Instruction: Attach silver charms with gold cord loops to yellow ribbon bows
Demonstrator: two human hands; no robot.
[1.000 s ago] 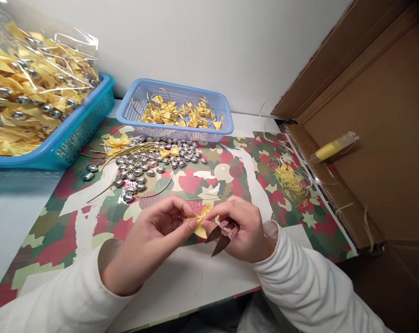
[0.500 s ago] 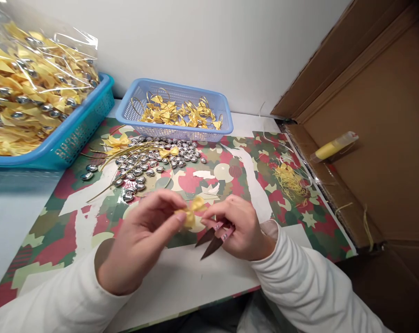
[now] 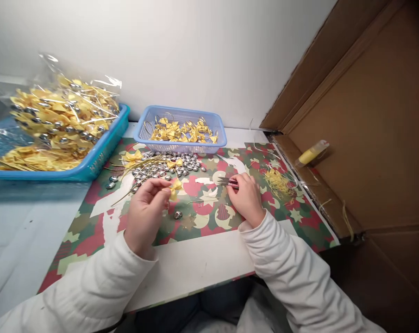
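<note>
My left hand (image 3: pixel 148 210) pinches a yellow ribbon bow (image 3: pixel 175 188) between thumb and fingertips above the mat. To its right, my right hand (image 3: pixel 247 196) is low over the mat, closed around thread snips (image 3: pixel 227 182) whose blades point left. A single silver bead (image 3: pixel 178 215) lies just below the bow. Beyond my hands is a spread of shiny silver beads (image 3: pixel 191 162), with a loose yellow bow (image 3: pixel 175 163) lying on them. More yellow bows (image 3: pixel 132 157) and gold cords (image 3: pixel 148 163) lie at the left of the beads.
A blue basket (image 3: pixel 223 134) of corded yellow bows stands at the back. At left, a larger blue basket (image 3: pixel 107 148) holds a clear bag (image 3: pixel 65 111) of bows with silver beads. Yellow thread scraps (image 3: pixel 277 181) and a yellow tube (image 3: pixel 311 153) are near the cardboard wall (image 3: pixel 362 120).
My right hand has moved away from the bow, up and right, and the snips' blades now point left. The left hand still holds the bow. A silver bead now shows below it. The view has shifted.
</note>
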